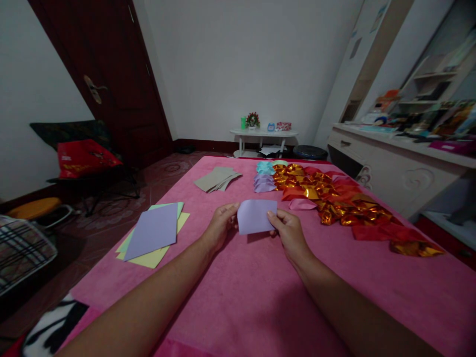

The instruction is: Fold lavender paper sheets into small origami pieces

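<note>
I hold a folded lilac paper (256, 215) just above the pink cloth (238, 292). My left hand (220, 225) pinches its left edge. On the other side, my right hand (290, 233) grips the right edge between thumb and fingers. Left of my hands lies a stack of lilac, green and yellow sheets (154, 233). Further back sit grey folded papers (217, 179) and small piles of folded lilac and blue pieces (264, 178).
A row of red and gold foil pieces (334, 201) runs along the right side of the cloth. A white dresser (401, 163) stands to the right, a small white table (263, 134) at the back wall, a dark chair with a red cushion (84, 157) at left.
</note>
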The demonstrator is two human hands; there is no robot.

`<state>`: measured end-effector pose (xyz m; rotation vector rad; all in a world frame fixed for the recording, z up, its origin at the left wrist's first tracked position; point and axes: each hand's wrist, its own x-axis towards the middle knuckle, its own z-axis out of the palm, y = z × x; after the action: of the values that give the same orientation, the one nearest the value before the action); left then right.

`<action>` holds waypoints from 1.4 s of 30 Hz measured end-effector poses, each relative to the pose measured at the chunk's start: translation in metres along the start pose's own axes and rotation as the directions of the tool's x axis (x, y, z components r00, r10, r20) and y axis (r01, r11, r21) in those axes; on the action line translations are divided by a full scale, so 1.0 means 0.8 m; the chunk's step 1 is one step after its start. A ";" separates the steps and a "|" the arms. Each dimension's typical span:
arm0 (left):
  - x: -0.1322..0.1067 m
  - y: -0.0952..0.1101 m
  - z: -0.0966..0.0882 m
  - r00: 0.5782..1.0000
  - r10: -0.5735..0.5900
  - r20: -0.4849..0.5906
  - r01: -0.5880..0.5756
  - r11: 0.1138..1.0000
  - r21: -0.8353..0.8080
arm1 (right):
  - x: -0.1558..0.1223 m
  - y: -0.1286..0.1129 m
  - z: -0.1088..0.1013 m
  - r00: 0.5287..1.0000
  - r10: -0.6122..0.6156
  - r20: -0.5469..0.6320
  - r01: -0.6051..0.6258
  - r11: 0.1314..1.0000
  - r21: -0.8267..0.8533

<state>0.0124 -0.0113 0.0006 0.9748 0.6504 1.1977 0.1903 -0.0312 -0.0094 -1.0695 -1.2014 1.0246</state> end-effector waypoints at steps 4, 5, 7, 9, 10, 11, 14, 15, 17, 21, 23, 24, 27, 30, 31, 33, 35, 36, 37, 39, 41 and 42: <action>-0.002 -0.001 0.000 0.999 0.026 0.021 -0.026 1.000 0.002 | 0.000 0.001 -0.001 1.000 0.000 -0.010 0.000 1.000 -0.007; -0.002 -0.001 -0.001 0.999 0.031 0.018 -0.031 0.999 0.019 | 0.000 0.001 -0.001 1.000 -0.002 -0.009 0.002 1.000 -0.008; -0.001 -0.003 -0.003 0.999 0.040 0.010 -0.041 0.996 0.073 | 0.000 0.001 -0.001 1.000 -0.008 -0.005 0.008 1.000 -0.008; -0.001 -0.005 -0.005 0.999 0.052 0.003 -0.052 0.992 0.116 | 0.000 0.000 0.000 1.000 -0.011 0.000 0.011 1.000 -0.005; 0.000 -0.005 -0.006 0.998 0.058 0.000 -0.057 0.991 0.121 | 0.000 0.000 0.000 1.000 -0.011 0.000 0.011 1.000 -0.003; 0.000 -0.006 -0.007 0.998 0.062 -0.002 -0.062 0.991 0.117 | 0.000 0.000 0.000 1.000 -0.009 0.001 0.009 1.000 -0.002; 0.001 -0.008 -0.009 0.998 0.062 -0.004 -0.061 0.993 0.105 | 0.001 0.001 0.000 1.000 -0.002 0.003 0.002 1.000 -0.006; 0.001 -0.008 -0.010 0.998 0.058 -0.005 -0.057 0.992 0.112 | 0.001 0.001 0.000 1.000 0.000 0.006 0.001 1.000 -0.008; 0.002 -0.009 -0.012 0.999 0.053 -0.010 -0.051 0.989 0.139 | 0.001 0.003 -0.001 1.000 0.000 0.008 0.000 1.000 -0.014; 0.004 -0.010 -0.014 0.997 0.070 -0.037 -0.062 0.980 0.189 | 0.001 0.003 -0.001 1.000 -0.003 0.003 0.003 1.000 -0.012; 0.004 -0.010 -0.014 0.995 0.086 -0.051 -0.074 0.976 0.205 | 0.000 0.002 -0.001 1.000 -0.008 0.009 0.008 1.000 -0.004; 0.004 -0.009 -0.013 0.994 0.094 -0.058 -0.079 0.974 0.214 | 0.000 0.001 0.000 1.000 -0.012 0.014 0.012 1.000 -0.002; 0.003 -0.007 -0.010 0.990 0.117 -0.076 -0.096 0.966 0.241 | 0.000 -0.001 0.001 1.000 -0.020 0.022 0.020 1.000 0.000; 0.002 -0.006 -0.009 0.986 0.148 -0.078 -0.124 0.961 0.249 | 0.000 -0.003 0.001 1.000 -0.020 0.015 0.020 1.000 0.005; 0.002 -0.006 -0.008 0.985 0.156 -0.076 -0.133 0.960 0.244 | 0.000 -0.003 0.001 1.000 -0.017 0.012 0.017 1.000 0.007; 0.002 -0.005 -0.009 0.983 0.166 -0.075 -0.144 0.960 0.239 | 0.000 -0.002 0.001 1.000 -0.015 0.011 0.015 1.000 0.010; 0.002 -0.004 -0.009 0.983 0.163 -0.086 -0.139 0.961 0.238 | 0.000 -0.002 0.001 1.000 -0.017 0.011 0.017 1.000 0.010; 0.002 -0.004 -0.009 0.983 0.160 -0.095 -0.133 0.962 0.238 | 0.000 -0.002 0.001 1.000 -0.017 0.010 0.017 1.000 0.008; 0.002 -0.004 -0.008 0.982 0.158 -0.107 -0.129 0.963 0.238 | -0.001 -0.002 0.001 1.000 -0.016 0.008 0.016 1.000 0.005; 0.002 -0.003 -0.008 0.978 0.164 -0.132 -0.130 0.964 0.232 | -0.001 -0.002 0.001 1.000 -0.012 0.001 0.012 1.000 0.002; 0.002 -0.002 -0.007 0.970 0.179 -0.162 -0.139 0.963 0.230 | 0.000 -0.001 0.001 1.000 -0.011 -0.001 0.011 1.000 -0.001; 0.002 -0.001 -0.006 0.966 0.190 -0.176 -0.146 0.961 0.237 | 0.000 0.000 0.000 1.000 -0.014 -0.008 0.014 1.000 -0.011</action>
<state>0.0091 -0.0086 -0.0026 1.1249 0.8871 1.4068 0.1899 -0.0313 -0.0098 -1.0717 -1.2075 1.0032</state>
